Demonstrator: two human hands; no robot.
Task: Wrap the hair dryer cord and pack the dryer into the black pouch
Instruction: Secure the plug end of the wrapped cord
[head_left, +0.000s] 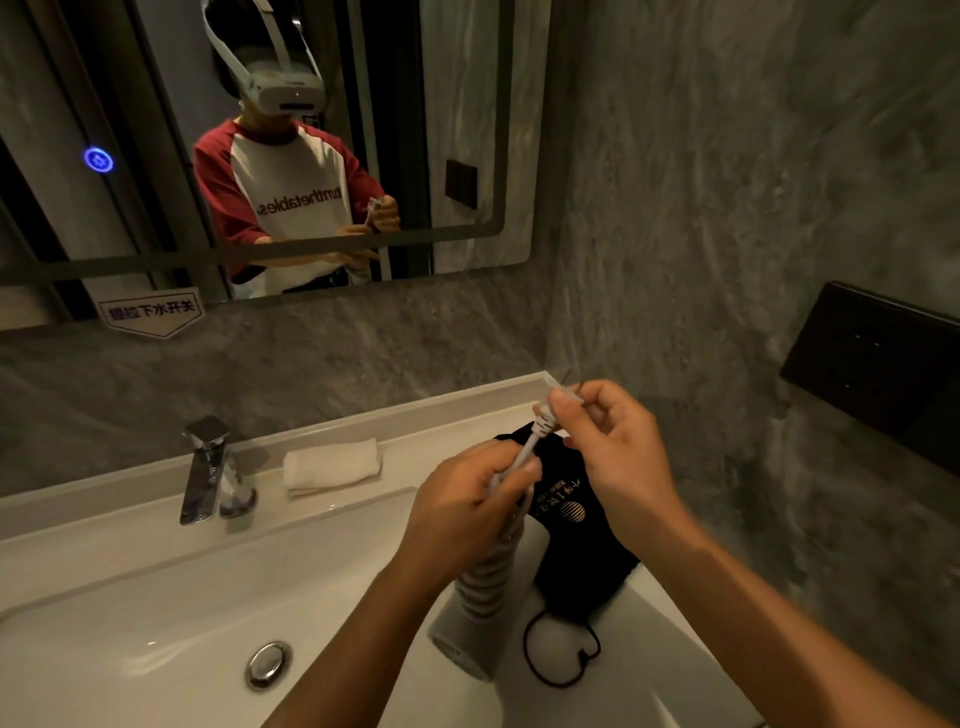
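Observation:
A grey hair dryer hangs over the right side of the sink, its pale cord coiled several times around the body. My left hand grips the dryer's upper end and pinches the cord. My right hand holds the plug end of the cord just above and to the right, with a short stretch of cord taut between the hands. The black pouch with a gold logo lies flat on the counter under my hands, its drawstring loop trailing toward me.
A white basin with a chrome drain fills the lower left. A chrome faucet and a folded white towel sit on the back ledge. A mirror hangs above, and a black wall panel is on the right wall.

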